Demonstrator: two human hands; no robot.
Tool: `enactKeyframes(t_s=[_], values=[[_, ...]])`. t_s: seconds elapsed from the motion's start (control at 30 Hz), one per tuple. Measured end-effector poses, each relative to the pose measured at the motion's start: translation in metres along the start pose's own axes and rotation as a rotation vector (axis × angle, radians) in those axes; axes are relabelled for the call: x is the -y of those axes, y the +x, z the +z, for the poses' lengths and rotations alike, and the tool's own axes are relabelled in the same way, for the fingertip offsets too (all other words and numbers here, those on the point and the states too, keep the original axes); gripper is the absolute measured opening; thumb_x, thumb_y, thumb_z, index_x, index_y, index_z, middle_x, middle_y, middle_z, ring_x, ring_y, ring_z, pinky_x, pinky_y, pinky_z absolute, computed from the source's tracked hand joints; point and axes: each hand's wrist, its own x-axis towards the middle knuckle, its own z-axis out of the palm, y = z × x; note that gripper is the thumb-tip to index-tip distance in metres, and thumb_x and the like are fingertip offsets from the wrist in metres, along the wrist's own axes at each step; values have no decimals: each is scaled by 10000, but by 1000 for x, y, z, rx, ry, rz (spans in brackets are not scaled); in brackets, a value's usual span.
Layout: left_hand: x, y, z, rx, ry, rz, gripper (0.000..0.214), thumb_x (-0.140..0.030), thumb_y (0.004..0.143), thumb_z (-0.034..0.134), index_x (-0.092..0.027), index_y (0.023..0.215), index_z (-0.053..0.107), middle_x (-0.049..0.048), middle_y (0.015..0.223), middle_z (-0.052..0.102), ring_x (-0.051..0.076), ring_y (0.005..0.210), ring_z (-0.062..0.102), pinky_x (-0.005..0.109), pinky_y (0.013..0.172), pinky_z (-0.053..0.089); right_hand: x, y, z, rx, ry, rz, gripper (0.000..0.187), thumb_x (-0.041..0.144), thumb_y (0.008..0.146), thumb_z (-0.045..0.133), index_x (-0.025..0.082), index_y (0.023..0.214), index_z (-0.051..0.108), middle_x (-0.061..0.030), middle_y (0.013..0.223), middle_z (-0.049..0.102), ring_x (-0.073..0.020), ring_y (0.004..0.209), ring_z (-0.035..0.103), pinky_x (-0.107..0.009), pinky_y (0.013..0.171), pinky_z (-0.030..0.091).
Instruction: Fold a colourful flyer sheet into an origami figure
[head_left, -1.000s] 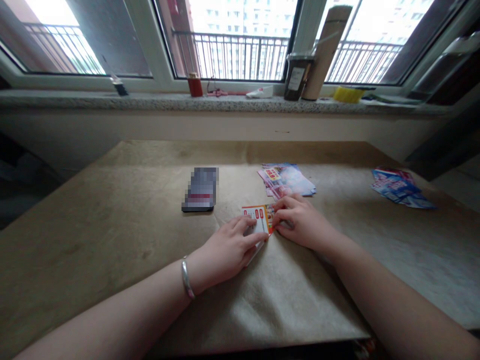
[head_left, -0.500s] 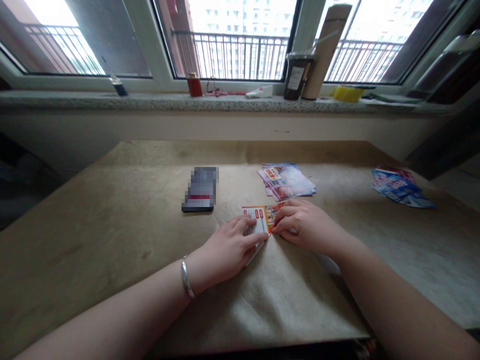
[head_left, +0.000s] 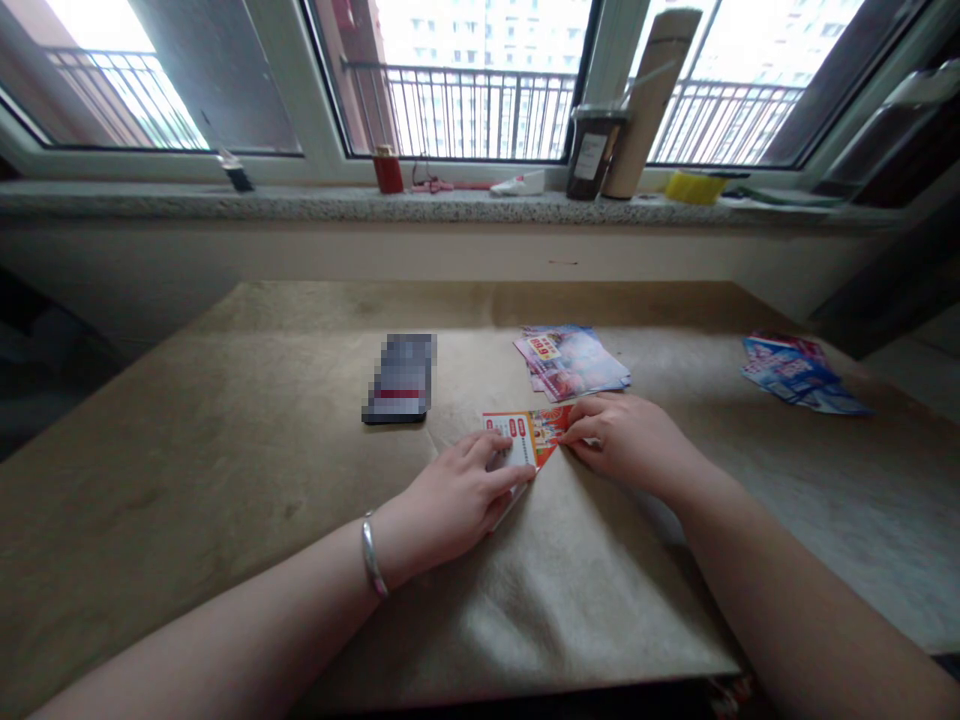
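Note:
A folded paper flyer [head_left: 546, 432] lies on the table in front of me, white with red labels on its left part and orange-red with a printed picture on its right. Its lower right edge runs diagonally, like a fold. My left hand [head_left: 466, 487] rests on the white part with fingers spread, pressing the paper down; a silver bracelet circles that wrist. At the flyer's right end, my right hand [head_left: 619, 435] has its thumb and fingers pinched together on the folded edge. The fingers cover part of that end.
Behind the flyer lies a stack of pink-and-blue leaflets [head_left: 576, 362]. Blue and red leaflets [head_left: 802, 375] lie farther right. A blurred-out phone-like object [head_left: 401, 380] is to the left. The windowsill [head_left: 322, 207] holds a red jar, a dark container and a tall tube.
My right hand has slid right and slightly up along the flyer's diagonal edge, showing more of the orange picture. My left hand has stayed in place.

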Motion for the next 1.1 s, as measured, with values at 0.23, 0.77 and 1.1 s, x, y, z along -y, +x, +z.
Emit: enactKeyframes(t_s=[0.23,0.77,1.1], values=[[-1,0,-1,18,9,-3,326,-250,941,419,-299,1228,568,95,1271,464,269,1180,459,468,979,438,-3,-1,0,27,-60,89,219,276,843,547,338,883,754,20,942,717,-158,789,653,-262,618,429],[2,-1,2,-2,6,13,330,-246,941,423,-306,1238,555,86,1272,451,262,1180,451,464,985,440,-5,0,0,59,-89,303,233,354,853,515,341,883,746,31,926,731,-187,797,665,-274,561,411],[1,0,-1,13,11,15,332,-238,936,431,-300,1238,553,93,1265,451,269,1173,460,473,977,448,-4,2,-1,71,-94,355,250,352,857,497,338,896,744,17,956,728,-187,808,657,-263,553,407]])
